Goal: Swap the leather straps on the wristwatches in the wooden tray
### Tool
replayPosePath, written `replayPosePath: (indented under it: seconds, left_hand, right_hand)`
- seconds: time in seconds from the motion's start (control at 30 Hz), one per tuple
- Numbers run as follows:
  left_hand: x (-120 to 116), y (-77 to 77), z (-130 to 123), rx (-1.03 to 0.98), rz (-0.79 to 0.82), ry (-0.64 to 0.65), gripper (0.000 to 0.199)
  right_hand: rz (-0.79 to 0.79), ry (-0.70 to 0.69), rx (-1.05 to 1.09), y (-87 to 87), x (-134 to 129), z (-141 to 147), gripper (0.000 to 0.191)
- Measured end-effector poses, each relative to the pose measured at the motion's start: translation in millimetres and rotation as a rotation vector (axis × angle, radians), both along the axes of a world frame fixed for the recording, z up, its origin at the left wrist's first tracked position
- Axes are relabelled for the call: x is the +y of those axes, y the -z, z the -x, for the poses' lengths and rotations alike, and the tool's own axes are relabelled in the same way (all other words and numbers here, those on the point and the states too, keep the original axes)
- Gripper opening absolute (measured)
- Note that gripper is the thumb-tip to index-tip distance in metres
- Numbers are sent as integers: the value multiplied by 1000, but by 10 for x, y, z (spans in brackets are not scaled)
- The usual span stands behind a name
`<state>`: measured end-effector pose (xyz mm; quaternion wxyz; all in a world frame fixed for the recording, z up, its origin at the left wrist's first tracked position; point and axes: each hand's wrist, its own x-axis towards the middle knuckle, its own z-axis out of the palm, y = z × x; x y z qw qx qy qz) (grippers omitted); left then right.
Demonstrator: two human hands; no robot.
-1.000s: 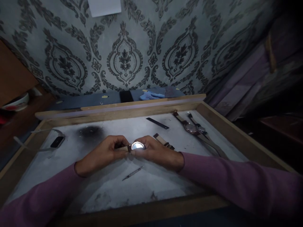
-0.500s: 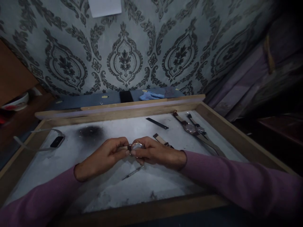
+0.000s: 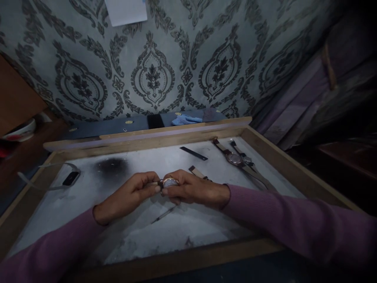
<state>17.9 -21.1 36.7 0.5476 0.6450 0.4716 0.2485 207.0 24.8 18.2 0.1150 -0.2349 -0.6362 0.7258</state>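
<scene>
My right hand [image 3: 188, 188] grips a round wristwatch [image 3: 170, 182] by its case, fingers wrapped about the rim. Against the watch's left side, my left hand [image 3: 137, 191] pinches a short watch strap [image 3: 154, 183] with a dark end and a paler length. Both hands meet over the middle of the white tray surface; the joint between strap and case is partly hidden by fingertips. Just below the hands lies a thin pen-like tool [image 3: 163, 215]. Another strap piece [image 3: 198, 172], pale with a dark end, rests behind my right hand and is partly covered by it.
Two wristwatches, a larger one [image 3: 235, 158] and a smaller one [image 3: 247, 160], lie at the right. A dark flat blade-like strip [image 3: 193, 153] is farther back. At left sits a smartwatch [image 3: 71, 178] with a grey band. A wooden rim [image 3: 165, 139] borders the surface; a blue cloth [image 3: 186, 119] lies beyond.
The watch has tilted slightly in my right hand, so its face shows a little differently. Both hands keep their hold in nearly the same place. The camera view has shifted slightly.
</scene>
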Motion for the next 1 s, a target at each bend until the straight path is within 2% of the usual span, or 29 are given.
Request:
replayPosePath:
  seconds: [0.37, 0.57, 0.83, 1.0]
  left_hand:
    - [13, 72, 0, 76, -78, 45, 28]
    - [23, 87, 10, 90, -74, 75, 29]
    - [35, 92, 32, 191, -208, 111, 29]
    - [44, 69, 45, 194, -211, 119, 28]
  right_hand:
    - [-91, -30, -24, 20, -37, 16, 34]
    - [-45, -49, -12, 5, -39, 9, 37]
    - [-11, -65, 19, 52, -17, 13, 34]
    - [-19, -53, -1, 48, -19, 23, 32]
